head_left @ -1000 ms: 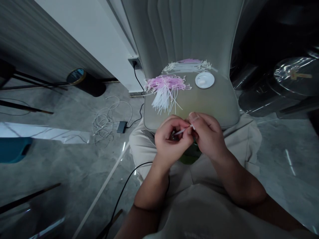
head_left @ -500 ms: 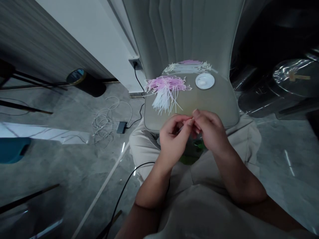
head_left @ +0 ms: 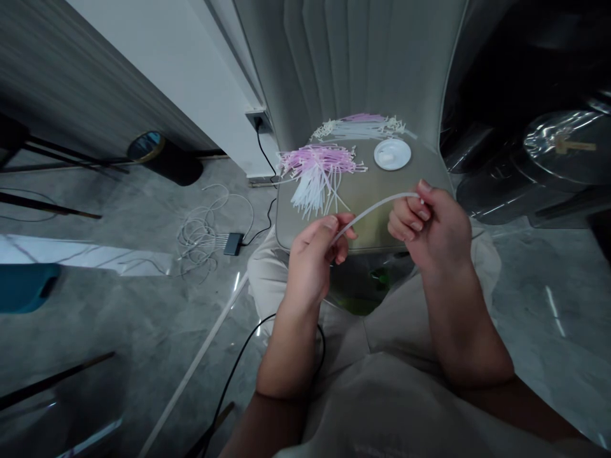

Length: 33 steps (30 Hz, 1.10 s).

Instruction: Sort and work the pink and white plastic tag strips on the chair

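Observation:
A thin white strip [head_left: 377,207] is stretched in a shallow arc between my two hands above the front edge of a grey chair seat [head_left: 405,187]. My left hand [head_left: 315,257] pinches its lower left end between thumb and fingers. My right hand [head_left: 432,226] pinches the upper right end, its other fingers curled. Farther back on the seat lie a loose pile of pink and white strips [head_left: 317,168], a second bundle [head_left: 360,126] against the backrest, and a small white round lid [head_left: 392,154].
The ribbed chair backrest [head_left: 363,57] rises behind the seat. Tangled white cable and a dark adapter [head_left: 233,243] lie on the grey floor at left, with a black cord running toward my lap. Shiny dark round containers [head_left: 539,159] stand at right.
My hands were pressed together over my lap on a short visible piece of the strip. They have drawn apart and risen, the right moving up and right, so the strip now spans between them.

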Motion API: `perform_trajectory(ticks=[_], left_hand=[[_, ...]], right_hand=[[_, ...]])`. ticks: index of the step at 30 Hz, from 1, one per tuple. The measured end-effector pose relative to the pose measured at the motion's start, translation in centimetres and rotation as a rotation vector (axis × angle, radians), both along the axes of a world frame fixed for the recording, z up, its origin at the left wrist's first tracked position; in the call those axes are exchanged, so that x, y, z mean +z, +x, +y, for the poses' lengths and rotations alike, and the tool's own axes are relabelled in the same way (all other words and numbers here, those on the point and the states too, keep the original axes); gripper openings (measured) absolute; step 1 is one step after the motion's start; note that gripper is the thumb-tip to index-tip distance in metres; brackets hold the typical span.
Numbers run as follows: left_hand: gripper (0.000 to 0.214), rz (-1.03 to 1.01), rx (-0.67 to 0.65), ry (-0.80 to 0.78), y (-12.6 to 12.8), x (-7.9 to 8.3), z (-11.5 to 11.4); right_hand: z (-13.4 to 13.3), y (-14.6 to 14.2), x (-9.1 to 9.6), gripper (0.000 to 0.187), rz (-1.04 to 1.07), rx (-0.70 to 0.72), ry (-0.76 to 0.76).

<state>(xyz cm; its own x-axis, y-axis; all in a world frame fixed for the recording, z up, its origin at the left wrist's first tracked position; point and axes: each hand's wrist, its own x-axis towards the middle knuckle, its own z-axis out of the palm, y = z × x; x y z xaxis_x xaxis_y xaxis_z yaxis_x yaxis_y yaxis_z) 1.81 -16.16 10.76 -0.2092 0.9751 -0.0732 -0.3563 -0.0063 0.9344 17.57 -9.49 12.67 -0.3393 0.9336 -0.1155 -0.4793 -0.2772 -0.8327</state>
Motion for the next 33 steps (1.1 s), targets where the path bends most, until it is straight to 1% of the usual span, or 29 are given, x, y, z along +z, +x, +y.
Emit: perform_trajectory(ticks=[2, 5, 8, 11, 14, 17, 20, 26, 29, 33], left_hand=[[0.025, 0.096, 0.031, 0.006, 0.1, -0.2, 0.0], [0.025, 0.369, 0.124, 0.060, 0.0, -0.4, 0.0], [0.025, 0.631, 0.150, 0.192, 0.2, -0.1, -0.3], [0.026, 0.756, 0.141, 0.348, 0.7, 0.3, -0.6], [0.015, 0.729, 0.160, 0.439, 1.3, 0.4, -0.7], [0.006, 0.688, 0.191, 0.434, 1.6, 0.3, -0.7], [0.005, 0.673, 0.211, 0.419, 1.8, 0.3, -0.8], [0.007, 0.624, 0.223, 0.430, 2.1, 0.5, -0.9], [0.003, 0.588, 0.216, 0.416, 2.2, 0.4, -1.0], [0.003, 0.535, 0.207, 0.391, 2.1, 0.1, -1.1]], right_hand=[[-0.1, 0.0, 0.0, 0.056, -0.010, -0.002, 0.006], [-0.4, -0.3, -0.3, 0.053, -0.014, 0.007, 0.033], [-0.7, -0.6, -0.6, 0.047, -0.031, 0.031, 0.103], [-1.2, -0.8, -0.9, 0.045, -0.056, 0.088, 0.152], [-1.6, -1.0, -1.0, 0.045, -0.080, 0.144, 0.169], [-1.9, -1.3, -1.0, 0.050, -0.101, 0.159, 0.178], [-2.1, -1.6, -0.8, 0.052, -0.102, 0.151, 0.190], [-2.7, -1.9, -0.5, 0.050, -0.101, 0.132, 0.216], [-3.0, -2.0, -0.5, 0.048, -0.065, 0.150, 0.231], [-3.2, -2.1, -0.5, 0.046, -0.040, 0.200, 0.208]])
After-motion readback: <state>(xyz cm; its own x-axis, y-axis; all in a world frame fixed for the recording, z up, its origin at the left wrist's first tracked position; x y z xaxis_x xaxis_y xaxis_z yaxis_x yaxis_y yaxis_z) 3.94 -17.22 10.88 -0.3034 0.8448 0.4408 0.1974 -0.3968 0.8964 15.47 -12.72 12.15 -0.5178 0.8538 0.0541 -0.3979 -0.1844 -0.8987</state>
